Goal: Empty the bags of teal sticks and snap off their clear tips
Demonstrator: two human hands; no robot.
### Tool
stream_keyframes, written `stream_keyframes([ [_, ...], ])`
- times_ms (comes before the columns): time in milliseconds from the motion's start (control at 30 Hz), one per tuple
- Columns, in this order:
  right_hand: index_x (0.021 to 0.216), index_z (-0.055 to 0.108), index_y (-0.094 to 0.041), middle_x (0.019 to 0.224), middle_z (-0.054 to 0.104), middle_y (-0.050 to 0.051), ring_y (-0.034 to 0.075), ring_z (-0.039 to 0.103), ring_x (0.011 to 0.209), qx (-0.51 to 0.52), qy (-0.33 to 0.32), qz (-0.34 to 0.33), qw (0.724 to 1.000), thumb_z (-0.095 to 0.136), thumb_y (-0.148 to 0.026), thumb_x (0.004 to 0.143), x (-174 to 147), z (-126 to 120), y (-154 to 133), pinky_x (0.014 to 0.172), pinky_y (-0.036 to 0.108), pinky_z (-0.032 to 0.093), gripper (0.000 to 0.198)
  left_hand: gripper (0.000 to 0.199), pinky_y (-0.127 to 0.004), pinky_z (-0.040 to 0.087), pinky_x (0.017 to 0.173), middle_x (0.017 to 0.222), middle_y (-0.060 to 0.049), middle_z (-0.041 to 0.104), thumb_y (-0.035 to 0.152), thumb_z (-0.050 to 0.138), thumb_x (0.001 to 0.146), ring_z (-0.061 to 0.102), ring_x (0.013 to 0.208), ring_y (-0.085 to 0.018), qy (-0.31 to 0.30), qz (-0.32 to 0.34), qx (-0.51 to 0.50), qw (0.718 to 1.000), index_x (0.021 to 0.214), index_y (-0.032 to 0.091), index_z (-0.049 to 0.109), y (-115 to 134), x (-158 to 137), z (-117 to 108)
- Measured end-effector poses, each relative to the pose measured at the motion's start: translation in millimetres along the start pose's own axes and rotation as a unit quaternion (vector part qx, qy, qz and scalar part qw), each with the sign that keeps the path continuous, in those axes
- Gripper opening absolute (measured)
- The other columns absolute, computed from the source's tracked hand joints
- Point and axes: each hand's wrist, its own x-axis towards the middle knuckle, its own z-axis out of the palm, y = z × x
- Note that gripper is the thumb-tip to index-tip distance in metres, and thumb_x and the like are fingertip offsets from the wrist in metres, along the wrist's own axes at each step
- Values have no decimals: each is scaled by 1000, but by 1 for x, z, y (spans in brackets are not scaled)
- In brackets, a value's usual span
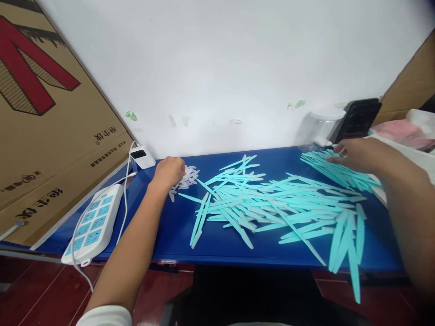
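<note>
My left hand is at a small heap of translucent white plastic pieces, its fingers curled in and mostly hidden behind the hand. Whatever they may pinch cannot be seen. On the right, my right hand reaches over a bundle of thin turquoise sticks, thumb and fingers apart, with nothing visible between them. Between the hands spreads a large loose pile of flat turquoise sticks with whitish ends, resembling eyebrow razors. Several of these sticks overhang the front edge at the right.
The blue table stands against a white wall. At left are a power strip, a white device with cables, and a large cardboard box. A clear jar with white lid and a black phone-like object stand back right.
</note>
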Motion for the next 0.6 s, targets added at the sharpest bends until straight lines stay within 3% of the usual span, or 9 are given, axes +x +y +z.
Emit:
stream_keyframes([
  [100, 108, 76, -20, 105, 76, 15, 26, 66, 86, 91, -80, -100, 988, 69, -55, 91, -12, -15, -32, 75, 37, 48, 40, 19, -41, 55, 85, 114, -15, 78, 33, 67, 96, 69, 113, -36, 7, 2, -4, 1000, 103, 19, 79, -1, 0, 2],
  [200, 116, 77, -23, 113, 74, 16, 30, 68, 96, 152, -148, -167, 963, 76, -67, 80, -29, -21, -57, 80, 40, 52, 57, 27, -43, 55, 85, 109, -16, 77, 38, 62, 100, 68, 110, -37, 44, 17, -10, 999, 104, 18, 79, 2, -1, 2],
  [267, 129, 74, -26, 125, 71, 16, 32, 66, 108, 185, -168, -212, 945, 78, -67, 78, -39, -20, -70, 86, 41, 54, 65, 28, -44, 54, 85, 108, -16, 76, 38, 61, 102, 67, 110, -37, 76, 39, -20, 996, 105, 17, 78, 7, -1, 3],
  [333, 136, 71, -30, 135, 67, 14, 32, 63, 120, 214, -174, -271, 922, 74, -66, 84, -46, -17, -83, 93, 41, 54, 63, 26, -44, 53, 88, 108, -15, 75, 36, 60, 102, 66, 110, -35, 112, 75, -51, 990, 106, 17, 77, 16, -2, 4],
  [433, 127, 74, -29, 132, 68, 12, 30, 62, 119, 221, -188, -321, 901, 65, -65, 93, -52, -10, -104, 93, 41, 52, 50, 26, -42, 53, 94, 108, -11, 75, 38, 57, 105, 66, 109, -30, 148, 154, -154, 965, 110, 19, 76, 34, -4, 8],
  [600, 103, 76, -25, 111, 73, 11, 28, 65, 102, 199, -158, -319, 913, 59, -63, 97, -56, -1, -127, 83, 39, 51, 42, 49, -44, 51, 104, 135, -14, 68, 55, 51, 107, 60, 128, -30, 132, 254, -279, 917, 137, 19, 65, 76, -17, 20],
])
